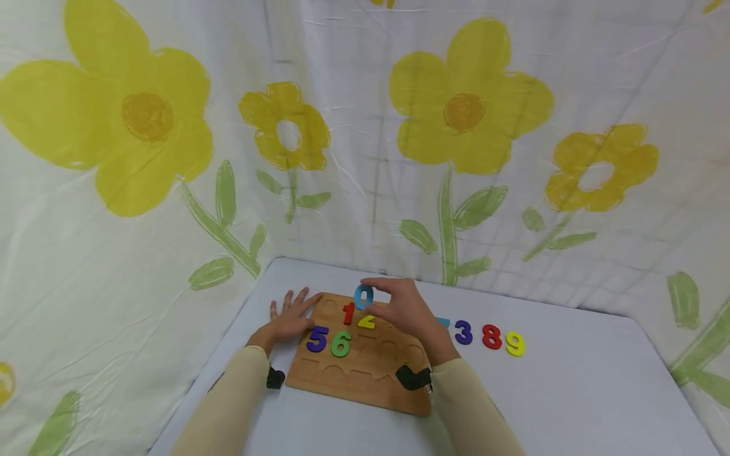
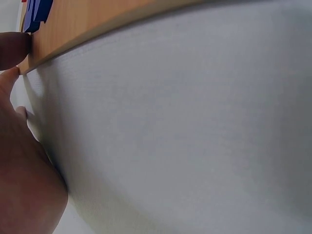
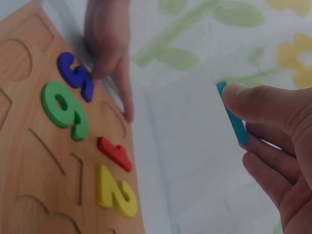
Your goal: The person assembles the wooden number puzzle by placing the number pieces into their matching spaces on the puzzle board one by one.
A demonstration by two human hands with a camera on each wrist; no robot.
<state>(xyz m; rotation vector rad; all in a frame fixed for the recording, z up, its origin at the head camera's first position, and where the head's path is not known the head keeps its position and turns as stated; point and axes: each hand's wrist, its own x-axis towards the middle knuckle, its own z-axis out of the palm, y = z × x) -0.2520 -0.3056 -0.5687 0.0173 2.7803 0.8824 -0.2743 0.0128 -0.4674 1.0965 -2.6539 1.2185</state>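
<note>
My right hand (image 1: 406, 309) pinches a blue number 0 (image 1: 357, 297) between thumb and fingers, raised over the top of the wooden puzzle board (image 1: 365, 383). In the right wrist view the 0 (image 3: 234, 117) appears edge-on. My left hand (image 1: 289, 322) lies with fingers spread at the board's upper left edge, its thumb beside the purple 5 (image 1: 322, 342). On the board are also a green 6 (image 1: 334, 344), a red 1 (image 1: 348, 314) and a yellow 2 (image 1: 367, 323), the 2 partly behind my right hand in the head view.
Right of the board, a row of loose numbers lies on the white table (image 1: 570, 392): a purple 3 (image 1: 466, 333), a red 8 (image 1: 492, 337), a yellow 9 (image 1: 521, 346) and a blue piece (image 1: 443, 322) half hidden by my right wrist. A flower-printed curtain (image 1: 353, 209) hangs behind.
</note>
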